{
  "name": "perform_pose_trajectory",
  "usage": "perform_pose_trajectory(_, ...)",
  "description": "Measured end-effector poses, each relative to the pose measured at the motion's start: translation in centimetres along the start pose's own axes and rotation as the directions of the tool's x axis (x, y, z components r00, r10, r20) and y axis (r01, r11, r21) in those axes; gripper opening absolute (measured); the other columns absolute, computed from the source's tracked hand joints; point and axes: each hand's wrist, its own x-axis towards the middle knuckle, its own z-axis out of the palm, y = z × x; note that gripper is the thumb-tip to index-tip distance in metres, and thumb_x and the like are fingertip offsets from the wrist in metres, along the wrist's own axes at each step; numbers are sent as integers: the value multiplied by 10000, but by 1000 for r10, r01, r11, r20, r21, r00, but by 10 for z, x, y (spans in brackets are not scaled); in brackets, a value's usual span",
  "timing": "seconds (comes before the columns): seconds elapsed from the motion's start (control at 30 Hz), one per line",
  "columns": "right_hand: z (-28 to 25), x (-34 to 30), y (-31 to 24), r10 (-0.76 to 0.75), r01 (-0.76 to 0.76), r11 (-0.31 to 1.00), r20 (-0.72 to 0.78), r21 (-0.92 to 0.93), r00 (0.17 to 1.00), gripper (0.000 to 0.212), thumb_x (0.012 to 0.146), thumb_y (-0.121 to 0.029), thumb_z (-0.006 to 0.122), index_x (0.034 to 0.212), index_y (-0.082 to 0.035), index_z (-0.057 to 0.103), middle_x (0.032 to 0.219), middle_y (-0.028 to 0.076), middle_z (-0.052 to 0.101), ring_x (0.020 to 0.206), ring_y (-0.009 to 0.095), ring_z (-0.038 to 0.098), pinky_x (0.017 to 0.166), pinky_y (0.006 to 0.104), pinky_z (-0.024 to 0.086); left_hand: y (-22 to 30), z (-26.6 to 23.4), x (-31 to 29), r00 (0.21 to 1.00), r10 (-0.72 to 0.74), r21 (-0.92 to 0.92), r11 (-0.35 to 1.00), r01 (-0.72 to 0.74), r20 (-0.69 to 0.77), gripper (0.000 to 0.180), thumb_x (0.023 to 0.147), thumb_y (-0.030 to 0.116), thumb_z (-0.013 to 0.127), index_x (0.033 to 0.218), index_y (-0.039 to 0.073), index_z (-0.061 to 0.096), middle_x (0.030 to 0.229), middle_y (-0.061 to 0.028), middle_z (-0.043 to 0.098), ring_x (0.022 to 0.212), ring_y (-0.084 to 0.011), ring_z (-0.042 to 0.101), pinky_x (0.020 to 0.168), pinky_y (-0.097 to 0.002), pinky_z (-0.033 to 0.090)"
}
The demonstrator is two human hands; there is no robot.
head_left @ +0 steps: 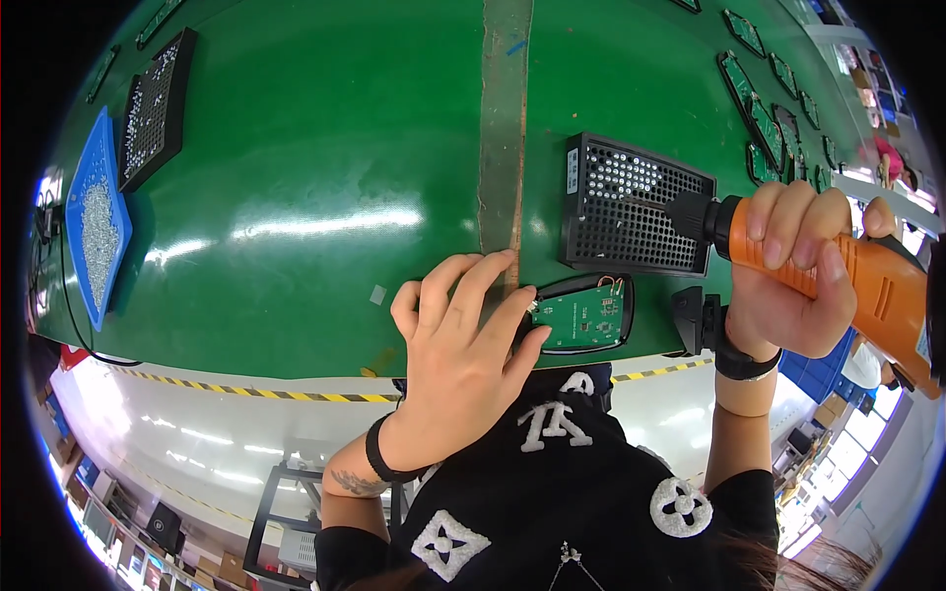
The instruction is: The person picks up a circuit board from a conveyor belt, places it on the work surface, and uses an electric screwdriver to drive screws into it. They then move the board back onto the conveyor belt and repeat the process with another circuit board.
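Worktop [325, 128]: green and glossy, crossed by a grey-brown strip [505, 118] that runs away from the person.
Circuit board [576, 320]: green, lying in an open black case [630, 310] near the worktop's front edge, in front of the perforated tray.
Left hand [463, 330]: back upward, fingers bent, with the thumb and index finger at the left end of the case; whether the grip pinches it or only rests there, I cannot tell.
Right hand [803, 266]: grip wrapped firmly around an orange power driver [877, 286], which points left.
Driver's tip: over the perforated tray [636, 264]; contact with anything in it is too fine to make out.
Perforated tray: black, tilted in view, silvery pieces filling many holes toward its far left part.
Black block [695, 320]: just beside the right wrist, right of the case.
Far right: more green boards [764, 128] spread on the worktop.
Far left: blue tray [101, 148] of small shiny pieces, beside a second black tray [175, 118].
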Motion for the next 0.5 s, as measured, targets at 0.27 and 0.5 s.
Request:
perform_pose_trajectory(0.27,2,0,0,15,-14,1000,16,-21,1000,354,858,-45,387,1188,-156,324,721,48,445,632,179,492,641,365,429,-2,2,-1,1000,-6,-17,1000,6,-17,306,649,141,749,930,75,647,1178,-68,534,1076,-272,474,882,-403,286)
perform_pose_trajectory(0.5,3,-2,-1,11,-10,999,21,-43,1000,346,858,-46,383,1180,-159,325,724,48,446,634,180,494,643,365,428,-2,4,-2,999,-5,-27,1000,4,-37,301,646,138,749,922,81,644,1180,-65,533,1075,-272,474,879,-406,284)
